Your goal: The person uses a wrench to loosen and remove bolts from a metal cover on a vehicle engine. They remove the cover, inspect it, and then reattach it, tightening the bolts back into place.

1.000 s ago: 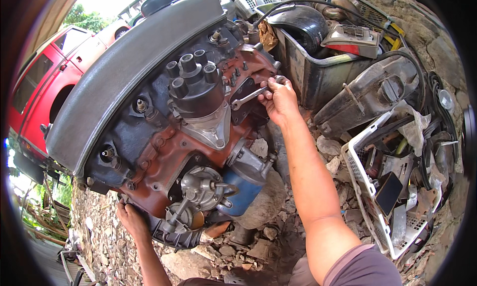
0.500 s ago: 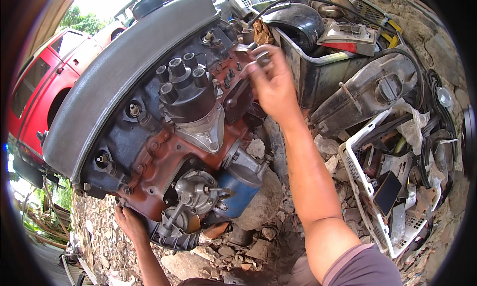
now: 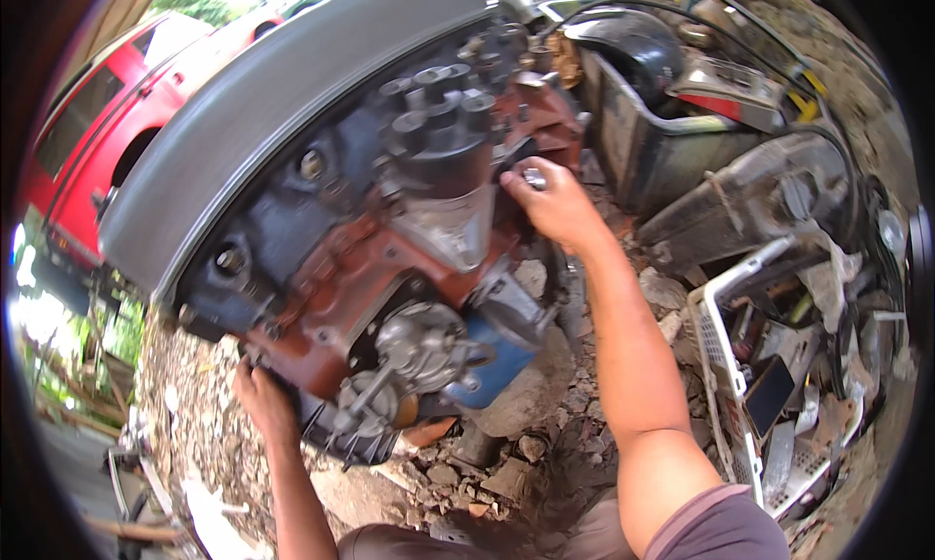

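A large engine (image 3: 321,338), with a red-brown block and dark valve cover, fills the middle of the view. Its black distributor cap (image 3: 435,122) stands up from a silver base, and a blue oil filter (image 3: 487,363) sits low on the near side. My right hand (image 3: 557,205) is closed at the engine's right side, a small shiny metal piece (image 3: 534,178) showing between thumb and fingers; its full shape is hidden. My left hand (image 3: 263,399) has its fingers hooked at the engine's lower left edge, the fingertips partly out of sight.
On the right stand a worn bin (image 3: 672,136) holding a black helmet (image 3: 628,49), a dark tank-like part (image 3: 745,200) and a white plastic crate (image 3: 716,365) of scrap. Rubble (image 3: 506,477) lies below the engine. A red vehicle (image 3: 93,141) is at far left.
My right hand has come down from the engine's upper right and closed around the shiny metal piece. The whole view has shifted, with the engine appearing further right. My left hand stays at its edge.
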Action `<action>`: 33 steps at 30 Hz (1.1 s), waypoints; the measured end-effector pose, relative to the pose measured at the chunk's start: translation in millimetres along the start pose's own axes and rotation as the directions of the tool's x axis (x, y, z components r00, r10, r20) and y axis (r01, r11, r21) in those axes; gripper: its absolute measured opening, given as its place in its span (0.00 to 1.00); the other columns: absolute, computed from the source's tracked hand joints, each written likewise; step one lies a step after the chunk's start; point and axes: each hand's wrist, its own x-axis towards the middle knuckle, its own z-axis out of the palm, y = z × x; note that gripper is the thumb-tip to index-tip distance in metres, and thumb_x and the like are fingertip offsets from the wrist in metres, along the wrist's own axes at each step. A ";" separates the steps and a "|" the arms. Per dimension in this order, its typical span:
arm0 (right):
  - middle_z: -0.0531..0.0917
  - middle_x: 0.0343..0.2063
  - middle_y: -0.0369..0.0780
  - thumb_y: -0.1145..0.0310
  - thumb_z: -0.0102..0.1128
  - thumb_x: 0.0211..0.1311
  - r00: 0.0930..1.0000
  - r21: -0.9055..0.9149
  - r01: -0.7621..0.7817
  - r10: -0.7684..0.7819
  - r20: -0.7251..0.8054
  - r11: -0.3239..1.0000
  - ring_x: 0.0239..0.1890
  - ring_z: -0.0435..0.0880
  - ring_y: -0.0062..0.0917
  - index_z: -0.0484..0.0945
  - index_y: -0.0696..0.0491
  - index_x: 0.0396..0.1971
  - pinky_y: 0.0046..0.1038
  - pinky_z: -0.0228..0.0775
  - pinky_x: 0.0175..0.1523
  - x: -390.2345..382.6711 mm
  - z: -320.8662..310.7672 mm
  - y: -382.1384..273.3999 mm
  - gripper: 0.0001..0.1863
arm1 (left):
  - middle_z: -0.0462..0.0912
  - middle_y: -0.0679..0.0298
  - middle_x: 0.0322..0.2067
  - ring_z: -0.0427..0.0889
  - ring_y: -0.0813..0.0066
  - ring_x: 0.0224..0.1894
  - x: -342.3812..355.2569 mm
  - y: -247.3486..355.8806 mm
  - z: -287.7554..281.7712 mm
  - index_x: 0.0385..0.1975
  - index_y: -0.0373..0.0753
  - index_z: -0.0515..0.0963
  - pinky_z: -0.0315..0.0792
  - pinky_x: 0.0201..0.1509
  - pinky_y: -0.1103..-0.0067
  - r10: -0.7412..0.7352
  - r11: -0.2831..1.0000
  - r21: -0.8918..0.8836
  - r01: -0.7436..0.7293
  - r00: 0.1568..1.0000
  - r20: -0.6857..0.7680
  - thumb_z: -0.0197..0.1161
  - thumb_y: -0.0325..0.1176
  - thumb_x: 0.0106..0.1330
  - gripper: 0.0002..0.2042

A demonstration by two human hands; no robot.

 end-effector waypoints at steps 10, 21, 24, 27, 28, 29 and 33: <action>0.63 0.11 0.27 0.61 0.54 0.65 0.947 0.395 -0.322 0.294 0.132 0.861 0.08 0.54 0.11 0.68 0.51 0.23 0.18 0.40 0.13 -3.3 3.5 1.2 0.13 | 0.74 0.46 0.46 0.70 0.52 0.54 -0.5 65.5 -26.9 0.46 0.33 0.75 0.63 0.61 0.67 -0.217 0.947 -0.250 0.203 0.976 -0.031 0.46 0.33 0.63 0.16; 0.68 0.14 0.28 0.57 0.59 0.64 0.975 0.303 -0.223 0.220 0.045 0.927 0.12 0.62 0.12 0.72 0.50 0.23 0.19 0.50 0.15 -10.1 9.6 -10.4 0.14 | 0.74 0.45 0.48 0.70 0.52 0.54 -0.4 60.5 -22.9 0.47 0.32 0.76 0.62 0.62 0.67 -0.220 0.939 -0.279 0.203 0.975 -0.032 0.47 0.33 0.63 0.17; 0.66 0.16 0.27 0.58 0.56 0.66 0.969 0.314 -0.242 0.212 0.126 0.918 0.14 0.61 0.10 0.71 0.48 0.28 0.17 0.49 0.17 -6.0 -6.0 -2.7 0.11 | 0.74 0.46 0.48 0.69 0.53 0.55 0.0 59.0 -18.8 0.48 0.31 0.76 0.60 0.63 0.68 -0.207 0.940 -0.283 0.191 0.978 -0.026 0.46 0.34 0.63 0.19; 0.69 0.19 0.29 0.54 0.59 0.65 0.924 0.271 -0.378 0.343 0.167 0.885 0.14 0.60 0.11 0.71 0.50 0.28 0.16 0.47 0.16 -9.1 -14.4 -10.4 0.15 | 0.74 0.46 0.50 0.69 0.53 0.56 -0.2 50.8 -16.0 0.48 0.30 0.75 0.59 0.64 0.68 -0.183 0.953 -0.252 0.166 0.982 -0.043 0.45 0.34 0.64 0.19; 0.70 0.19 0.30 0.55 0.59 0.65 0.908 0.265 -0.410 0.363 0.208 0.873 0.14 0.60 0.11 0.71 0.50 0.27 0.17 0.45 0.15 -10.1 -13.8 -11.4 0.15 | 0.74 0.46 0.50 0.69 0.52 0.56 -0.2 50.3 -16.5 0.49 0.30 0.75 0.59 0.64 0.68 -0.182 0.954 -0.249 0.166 0.982 -0.041 0.45 0.33 0.64 0.19; 0.70 0.19 0.30 0.55 0.59 0.64 0.900 0.322 -0.425 0.356 0.253 0.846 0.13 0.59 0.11 0.71 0.50 0.26 0.16 0.44 0.14 -11.9 -12.8 -12.4 0.15 | 0.74 0.46 0.50 0.68 0.52 0.56 0.0 50.8 -17.2 0.49 0.29 0.74 0.59 0.64 0.67 -0.182 0.955 -0.246 0.167 0.983 -0.039 0.45 0.33 0.64 0.19; 0.70 0.18 0.28 0.59 0.61 0.63 0.918 0.437 -0.393 0.318 0.237 0.809 0.12 0.57 0.09 0.71 0.49 0.26 0.15 0.42 0.14 -6.9 -9.4 -4.5 0.13 | 0.73 0.45 0.50 0.67 0.52 0.56 0.1 56.2 -19.2 0.49 0.29 0.74 0.58 0.63 0.67 -0.183 0.957 -0.231 0.174 0.983 -0.016 0.44 0.33 0.64 0.19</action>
